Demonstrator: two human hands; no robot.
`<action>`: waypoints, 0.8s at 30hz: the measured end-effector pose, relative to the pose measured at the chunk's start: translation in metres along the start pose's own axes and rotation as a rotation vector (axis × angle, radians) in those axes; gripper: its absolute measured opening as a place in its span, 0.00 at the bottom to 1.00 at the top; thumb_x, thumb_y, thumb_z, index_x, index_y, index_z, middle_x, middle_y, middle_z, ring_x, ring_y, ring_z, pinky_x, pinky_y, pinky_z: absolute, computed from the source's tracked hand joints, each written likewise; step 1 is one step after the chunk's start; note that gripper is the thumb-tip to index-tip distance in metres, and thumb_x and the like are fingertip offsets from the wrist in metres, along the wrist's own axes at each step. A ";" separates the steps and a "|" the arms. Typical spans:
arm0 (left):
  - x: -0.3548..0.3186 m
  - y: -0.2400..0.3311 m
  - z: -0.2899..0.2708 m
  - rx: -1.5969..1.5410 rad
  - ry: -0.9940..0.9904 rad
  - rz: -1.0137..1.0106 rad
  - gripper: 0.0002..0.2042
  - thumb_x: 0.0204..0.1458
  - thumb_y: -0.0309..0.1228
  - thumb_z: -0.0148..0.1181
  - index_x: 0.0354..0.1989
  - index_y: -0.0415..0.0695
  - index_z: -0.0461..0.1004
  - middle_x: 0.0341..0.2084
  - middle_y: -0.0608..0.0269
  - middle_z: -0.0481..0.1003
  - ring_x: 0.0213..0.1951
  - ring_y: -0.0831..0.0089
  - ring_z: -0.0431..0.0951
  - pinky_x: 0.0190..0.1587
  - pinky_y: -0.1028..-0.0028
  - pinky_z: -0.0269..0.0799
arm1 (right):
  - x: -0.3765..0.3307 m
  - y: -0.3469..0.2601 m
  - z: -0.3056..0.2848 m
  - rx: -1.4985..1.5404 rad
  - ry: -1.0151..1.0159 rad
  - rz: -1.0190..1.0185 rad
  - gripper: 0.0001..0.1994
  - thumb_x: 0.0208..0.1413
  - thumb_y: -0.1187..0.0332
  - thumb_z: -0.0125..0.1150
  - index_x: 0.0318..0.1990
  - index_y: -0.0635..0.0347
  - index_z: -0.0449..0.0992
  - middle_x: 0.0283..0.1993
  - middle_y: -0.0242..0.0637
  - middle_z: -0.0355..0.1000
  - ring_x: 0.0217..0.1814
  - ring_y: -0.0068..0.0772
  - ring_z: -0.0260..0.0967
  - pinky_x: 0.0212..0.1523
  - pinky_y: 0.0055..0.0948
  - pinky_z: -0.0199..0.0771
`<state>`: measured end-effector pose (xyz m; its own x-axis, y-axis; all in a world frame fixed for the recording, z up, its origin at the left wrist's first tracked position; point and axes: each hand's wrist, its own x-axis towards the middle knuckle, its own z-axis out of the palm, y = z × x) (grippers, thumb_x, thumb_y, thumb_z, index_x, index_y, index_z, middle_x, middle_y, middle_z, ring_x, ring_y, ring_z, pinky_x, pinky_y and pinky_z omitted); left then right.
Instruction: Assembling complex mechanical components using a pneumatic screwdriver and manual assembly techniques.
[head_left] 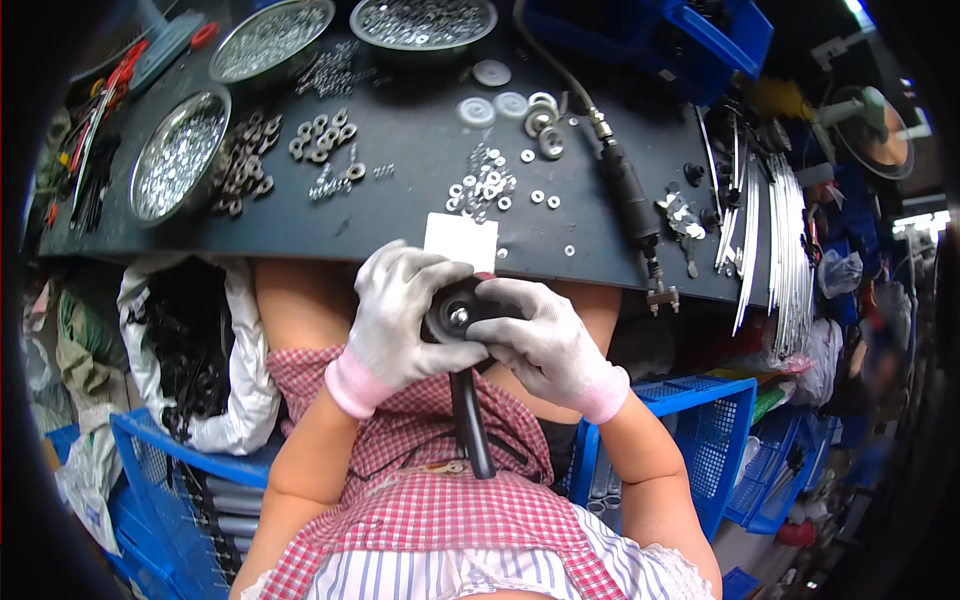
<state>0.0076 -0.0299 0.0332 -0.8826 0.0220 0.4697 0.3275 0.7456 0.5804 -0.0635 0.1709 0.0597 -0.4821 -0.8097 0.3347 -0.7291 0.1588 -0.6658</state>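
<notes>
Over my lap, at the table's front edge, I hold a black round part with a long black handle (pixel 468 415) pointing down toward me. A shiny metal piece sits at the middle of its round head. My left hand (pixel 395 315), in a white glove with a pink cuff, is wrapped round the head's left side. From the right, my gloved right hand (pixel 545 345) closes on the same head, fingers at its rim and near the centre. The gloves hide much of the head. A white card (pixel 461 240) lies just beyond on the table edge.
Small washers (pixel 490 185), nut-like rings (pixel 322 135) and springs lie on the dark table (pixel 420 180). Metal bowls (pixel 180 155) of small parts stand left and behind. An air tool (pixel 627 190) with a hose and metal rods (pixel 790 240) lie right. Blue crates (pixel 725 450) flank my legs.
</notes>
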 end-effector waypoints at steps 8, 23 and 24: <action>-0.008 0.014 0.023 -0.096 0.130 -0.132 0.31 0.32 0.42 0.68 0.46 0.38 0.69 0.46 0.50 0.70 0.54 0.50 0.69 0.59 0.56 0.63 | 0.051 0.155 -0.149 -0.360 0.502 0.618 0.13 0.57 0.66 0.58 0.46 0.61 0.78 0.51 0.49 0.73 0.51 0.46 0.73 0.52 0.38 0.72; -0.013 0.008 0.030 -0.153 0.223 -0.120 0.31 0.26 0.38 0.72 0.44 0.44 0.71 0.42 0.55 0.72 0.50 0.49 0.72 0.58 0.54 0.65 | 0.086 0.201 -0.146 -0.039 0.479 0.449 0.15 0.53 0.74 0.66 0.47 0.66 0.73 0.42 0.37 0.75 0.46 0.24 0.72 0.52 0.26 0.70; -0.013 0.004 0.033 -0.168 0.255 -0.097 0.31 0.26 0.40 0.72 0.44 0.43 0.71 0.42 0.56 0.72 0.50 0.49 0.72 0.58 0.54 0.64 | 0.088 0.163 -0.131 0.096 0.438 0.400 0.14 0.53 0.78 0.64 0.48 0.67 0.73 0.42 0.35 0.74 0.47 0.25 0.72 0.52 0.27 0.71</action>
<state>0.0091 -0.0057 0.0076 -0.8062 -0.2276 0.5461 0.3156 0.6153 0.7223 -0.2881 0.1998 0.0682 -0.8804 -0.3862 0.2753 -0.4119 0.3350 -0.8474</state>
